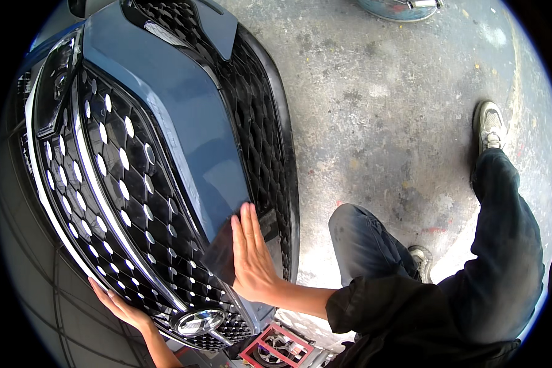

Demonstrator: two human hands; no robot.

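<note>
Right grip (252, 264) on bumper (193, 119), beside grille (141, 178)

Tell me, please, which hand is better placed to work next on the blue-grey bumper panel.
Probably the right hand: its fingers lie outstretched at the blue-grey bumper panel, whereas the left hand is across the black grille from it.

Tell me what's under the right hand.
A dark flat piece shows along the left edge of the right hand, against the blue-grey panel. Whatever lies directly beneath the hand is covered.
</note>
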